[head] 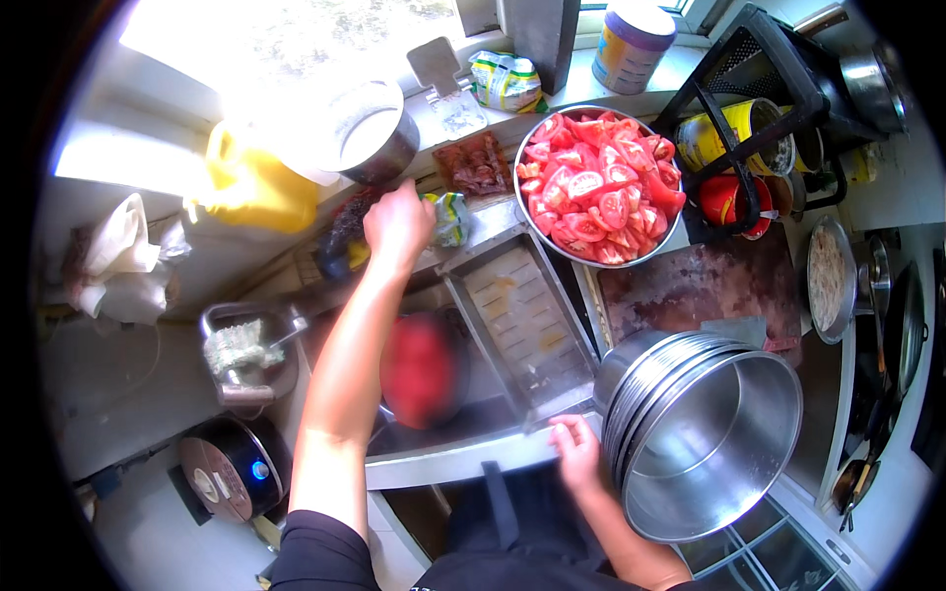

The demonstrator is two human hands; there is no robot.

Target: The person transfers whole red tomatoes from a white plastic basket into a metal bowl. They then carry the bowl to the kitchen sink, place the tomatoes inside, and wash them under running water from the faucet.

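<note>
My left hand [401, 221] reaches out at the back of the sink, beside a green and white packet [448, 219] and below a metal pot [375, 137]; whether it grips anything is hidden. Under that forearm lies a blurred red thing [420, 369] in the sink basin. My right hand [576, 451] is at the sink's front rim [473, 452], near a stack of steel pots [709, 436], with nothing visible in its bent fingers. Cut tomatoes [600, 185] fill a round steel bowl at the back. A slotted metal tray [521, 318] sits across the sink.
A stained cutting board [665, 288] bearing a cleaver [735, 330] lies right of the tray. At left are a yellow jug [255, 185], a rice cooker [233, 469] and a cloth [240, 347]. A black rack [739, 140] with tins stands at back right.
</note>
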